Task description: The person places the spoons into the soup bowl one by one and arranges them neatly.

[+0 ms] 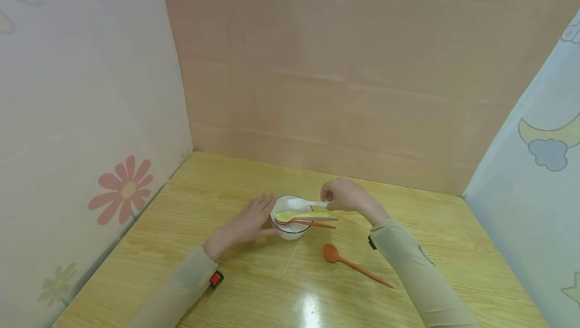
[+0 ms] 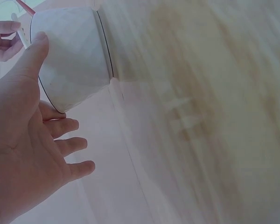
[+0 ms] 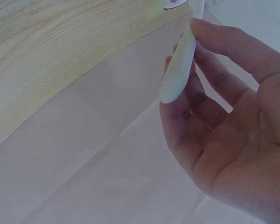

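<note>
A white bowl (image 1: 292,235) with a dark rim stands on the table. My left hand (image 1: 244,223) holds it from the left, thumb and index finger against its sides, the other fingers loose. My right hand (image 1: 349,195) pinches the handle of a white spoon (image 1: 297,203) between thumb and fingers, the spoon's head over the inside of the bowl. In the right wrist view, the white handle (image 3: 178,74) lies along the fingers. A yellow spoon (image 1: 286,217) rests in the bowl, with orange-toned handles (image 1: 322,226) beside it sticking out rightward over the rim.
An orange spoon (image 1: 331,253) lies on the wooden table (image 1: 235,288), nearer me and right of the bowl. A tan backdrop (image 1: 317,91) rises behind the table. Patterned white panels (image 1: 90,91) stand at the left and right sides.
</note>
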Demonstrator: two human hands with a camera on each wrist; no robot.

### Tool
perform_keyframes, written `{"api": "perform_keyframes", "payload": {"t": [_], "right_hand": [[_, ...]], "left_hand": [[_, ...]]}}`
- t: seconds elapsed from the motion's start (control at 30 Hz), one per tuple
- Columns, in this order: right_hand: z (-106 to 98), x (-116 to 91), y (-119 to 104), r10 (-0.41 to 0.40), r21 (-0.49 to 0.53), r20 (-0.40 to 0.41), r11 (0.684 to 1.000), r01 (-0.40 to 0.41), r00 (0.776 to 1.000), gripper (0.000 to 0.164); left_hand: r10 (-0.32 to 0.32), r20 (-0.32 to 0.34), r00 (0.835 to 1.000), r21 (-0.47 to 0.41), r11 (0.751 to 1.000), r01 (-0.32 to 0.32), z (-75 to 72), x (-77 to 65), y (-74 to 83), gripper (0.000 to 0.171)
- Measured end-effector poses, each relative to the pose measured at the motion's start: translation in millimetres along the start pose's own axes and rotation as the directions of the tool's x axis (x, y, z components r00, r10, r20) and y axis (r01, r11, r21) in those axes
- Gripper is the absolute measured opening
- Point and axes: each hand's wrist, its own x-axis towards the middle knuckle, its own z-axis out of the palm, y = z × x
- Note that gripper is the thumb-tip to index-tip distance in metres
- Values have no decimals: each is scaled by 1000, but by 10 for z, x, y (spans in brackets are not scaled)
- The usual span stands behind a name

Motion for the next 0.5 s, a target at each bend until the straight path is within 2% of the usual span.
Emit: {"api": "perform_keyframes", "payload": {"t": [0.5], "right_hand": [[-26,112,-37,0,-52,64,999,3,998,13]], "left_hand": [[7,-5,1000,3,1000,-6,-24,-5,38,92]]}}
